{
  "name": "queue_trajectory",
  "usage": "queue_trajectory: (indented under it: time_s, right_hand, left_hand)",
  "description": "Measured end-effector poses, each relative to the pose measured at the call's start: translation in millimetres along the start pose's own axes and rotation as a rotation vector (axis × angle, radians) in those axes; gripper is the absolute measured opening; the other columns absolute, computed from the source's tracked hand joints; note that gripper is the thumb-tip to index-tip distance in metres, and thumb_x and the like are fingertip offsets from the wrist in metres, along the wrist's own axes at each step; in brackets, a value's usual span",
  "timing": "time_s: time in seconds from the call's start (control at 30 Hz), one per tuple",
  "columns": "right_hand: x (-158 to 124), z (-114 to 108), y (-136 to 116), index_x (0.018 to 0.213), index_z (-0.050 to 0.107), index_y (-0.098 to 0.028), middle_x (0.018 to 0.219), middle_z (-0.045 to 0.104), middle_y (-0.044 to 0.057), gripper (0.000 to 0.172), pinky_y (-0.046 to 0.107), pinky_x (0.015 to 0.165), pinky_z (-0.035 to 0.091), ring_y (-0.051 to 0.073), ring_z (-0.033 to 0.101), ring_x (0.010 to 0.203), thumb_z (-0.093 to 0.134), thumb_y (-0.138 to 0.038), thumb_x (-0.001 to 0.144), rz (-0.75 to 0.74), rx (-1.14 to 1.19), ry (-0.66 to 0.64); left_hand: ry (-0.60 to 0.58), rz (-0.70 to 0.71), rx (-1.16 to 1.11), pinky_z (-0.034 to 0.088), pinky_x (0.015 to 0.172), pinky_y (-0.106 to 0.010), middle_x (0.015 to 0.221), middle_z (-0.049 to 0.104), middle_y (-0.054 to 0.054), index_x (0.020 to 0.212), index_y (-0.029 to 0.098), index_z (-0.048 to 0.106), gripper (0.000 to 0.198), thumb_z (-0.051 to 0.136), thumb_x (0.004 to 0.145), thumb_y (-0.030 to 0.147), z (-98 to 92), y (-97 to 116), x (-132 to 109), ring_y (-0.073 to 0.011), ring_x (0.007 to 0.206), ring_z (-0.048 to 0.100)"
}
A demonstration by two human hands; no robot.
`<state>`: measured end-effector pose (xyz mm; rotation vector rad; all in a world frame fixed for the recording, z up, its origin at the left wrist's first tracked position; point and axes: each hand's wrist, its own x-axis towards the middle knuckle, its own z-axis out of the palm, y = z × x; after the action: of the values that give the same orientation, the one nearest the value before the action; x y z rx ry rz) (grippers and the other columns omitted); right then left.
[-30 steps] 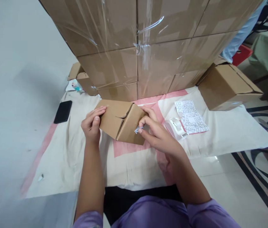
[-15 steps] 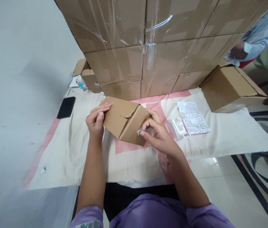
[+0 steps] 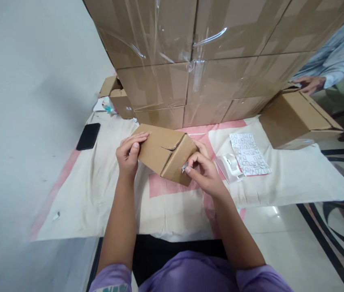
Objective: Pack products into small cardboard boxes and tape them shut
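Brown cardboard small box (image 3: 162, 150) was held tilted over the cloth (image 3: 98, 194) on the floor; whether it touched the cloth could not be told. Left hand (image 3: 128, 154) was closed on its left end, thumb on the top face, fingers curled over the edge. Right hand (image 3: 205, 172) was at the box's right side, thumb and forefinger pinched narrow on a clear strip (image 3: 184, 166) against that wall. Just right of it lay a white tape dispenser (image 3: 231, 166), then a printed label sheet (image 3: 249, 154). A black phone (image 3: 88, 136) lay at the cloth's far-left edge. Behind stood a film-wrapped carton stack (image 3: 208, 61). At right was a closed carton (image 3: 296, 119), with another person's hand (image 3: 310, 84) above it.
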<state>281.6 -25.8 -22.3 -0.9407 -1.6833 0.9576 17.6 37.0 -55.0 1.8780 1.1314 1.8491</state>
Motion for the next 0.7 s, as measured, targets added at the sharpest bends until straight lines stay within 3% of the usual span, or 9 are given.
queue_trajectory:
  time_s: [0.2, 0.37, 0.7]
  right_hand:
    - [0.4, -1.3, 0.2, 0.086, 0.059, -0.026, 0.157, 0.044, 0.004, 0.015, 0.053, 0.121, 0.034, 0.03, 0.034, 0.152, 0.067, -0.036, 0.093, -0.024, -0.053, -0.013]
    - [0.3, -1.1, 1.6, 0.087, 0.059, -0.026, 0.155, 0.046, 0.005, 0.012, 0.053, 0.122, 0.034, 0.028, 0.038, 0.149, 0.066, -0.033, 0.094, -0.054, -0.089, 0.006]
    - [3.1, 2.5, 5.7, 0.085, 0.055, -0.026, 0.145, 0.054, 0.007, 0.03, 0.048, 0.113, 0.042, 0.029, 0.049, 0.139, 0.081, -0.041, 0.083, 0.02, 0.032, 0.097]
  left_hand:
    - [-0.006, 0.004, 0.026, 0.053, 0.11, -0.049, 0.113, 0.081, -0.004, 0.103, 0.026, 0.08, 0.027, 0.056, 0.102, 0.038, -0.8, -1.5, 0.0, -0.0253, 0.115, 0.074]
    - [-0.013, 0.007, 0.042, 0.052, 0.111, -0.049, 0.113, 0.081, -0.003, 0.104, 0.027, 0.08, 0.027, 0.055, 0.102, 0.038, -0.3, -1.2, -0.4, -0.025, 0.117, 0.073]
    - [-0.003, -0.013, 0.044, 0.052, 0.111, -0.049, 0.113, 0.081, -0.004, 0.102, 0.027, 0.08, 0.029, 0.055, 0.102, 0.041, 0.3, -0.9, -0.6, -0.0254, 0.116, 0.073]
